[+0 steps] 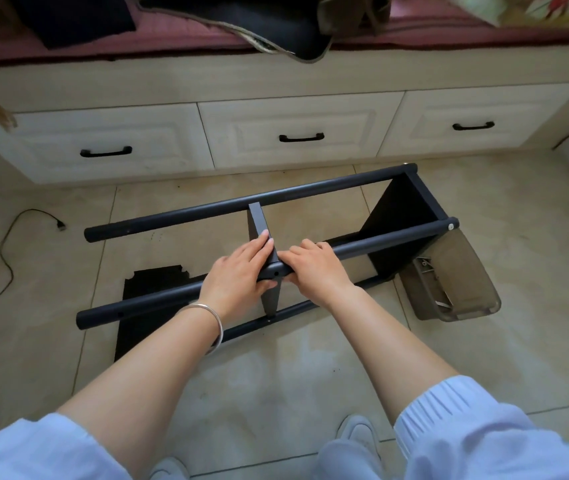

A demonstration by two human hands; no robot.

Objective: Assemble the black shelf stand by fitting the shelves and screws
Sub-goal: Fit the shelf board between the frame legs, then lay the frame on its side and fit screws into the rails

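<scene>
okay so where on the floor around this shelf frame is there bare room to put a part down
Bare tile lies between your forearms, just this side of the frame's lowest pole, and between the far pole and the drawers. It is crowded left of the frame, with the loose black shelf panel and cable, and right, by the brown plastic bin.

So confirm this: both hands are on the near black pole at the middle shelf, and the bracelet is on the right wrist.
Wrong wrist. The head view shows the bracelet on the left wrist. The rest holds: left hand and right hand are on the near black pole at the middle shelf.
</scene>
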